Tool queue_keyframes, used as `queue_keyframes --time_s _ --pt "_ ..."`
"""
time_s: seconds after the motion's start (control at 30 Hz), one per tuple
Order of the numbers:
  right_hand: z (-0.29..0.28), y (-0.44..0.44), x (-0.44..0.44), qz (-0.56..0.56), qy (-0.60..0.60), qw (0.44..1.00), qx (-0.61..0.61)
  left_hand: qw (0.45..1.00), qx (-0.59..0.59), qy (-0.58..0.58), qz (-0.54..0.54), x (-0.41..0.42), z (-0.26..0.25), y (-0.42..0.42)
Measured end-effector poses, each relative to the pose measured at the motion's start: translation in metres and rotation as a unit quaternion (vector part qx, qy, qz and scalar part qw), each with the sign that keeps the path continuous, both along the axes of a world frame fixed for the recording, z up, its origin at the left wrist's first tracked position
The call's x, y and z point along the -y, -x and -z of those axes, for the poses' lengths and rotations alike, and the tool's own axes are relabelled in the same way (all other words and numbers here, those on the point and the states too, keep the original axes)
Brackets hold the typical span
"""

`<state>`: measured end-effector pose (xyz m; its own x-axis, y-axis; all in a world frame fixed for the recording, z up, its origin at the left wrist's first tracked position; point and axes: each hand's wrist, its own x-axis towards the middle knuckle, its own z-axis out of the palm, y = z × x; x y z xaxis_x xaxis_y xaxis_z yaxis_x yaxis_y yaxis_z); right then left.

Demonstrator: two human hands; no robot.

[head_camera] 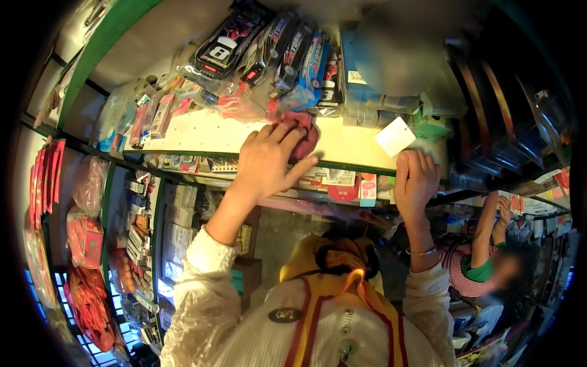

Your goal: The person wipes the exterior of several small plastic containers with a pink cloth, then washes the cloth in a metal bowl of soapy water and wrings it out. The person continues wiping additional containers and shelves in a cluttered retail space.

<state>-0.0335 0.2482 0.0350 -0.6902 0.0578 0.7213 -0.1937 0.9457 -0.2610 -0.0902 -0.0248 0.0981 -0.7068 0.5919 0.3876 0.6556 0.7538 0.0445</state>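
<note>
My left hand [268,160] presses its fingers on a crumpled red cloth [305,135] lying on the pale metal shelf [206,133], near its green front edge; the thumb is spread out to the right. At the right, my right hand [417,183] has its fingers curled at the shelf's front edge. Its thumb and fingertips meet the lower corner of a white square tag [395,136]. Behind the cloth stand plastic-wrapped pencil cases shaped like cars, one black [229,41] and one blue [314,69], among several others.
Packaged goods [156,114] lie at the shelf's left end, with blue boxes [357,69] and a green pack [429,124] on the right. Dark wrapped items [486,105] jut out at far right. Lower shelf goods hang below the edge. Another person [477,261] reaches up at right.
</note>
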Motion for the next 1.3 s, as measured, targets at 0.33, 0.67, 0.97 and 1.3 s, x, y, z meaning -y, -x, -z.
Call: queue_keyframes --time_s 0.33,0.67,0.97,1.3 --pt "-0.007 0.005 -0.011 -0.049 -0.041 0.998 0.027 0.997 0.024 0.066 -0.030 0.046 -0.007 0.005" --pt "-0.002 0.014 -0.005 -0.039 -0.032 0.998 -0.024 0.993 -0.002 0.108 -0.051 0.013 -0.003 0.010" --pt "-0.002 0.015 -0.003 -0.030 -0.035 0.999 -0.019 0.995 -0.001 0.075 -0.073 0.008 0.000 0.017" --pt "0.001 0.014 -0.006 -0.014 -0.049 0.998 -0.034 0.994 0.014 0.083 -0.065 0.048 -0.014 -0.002"
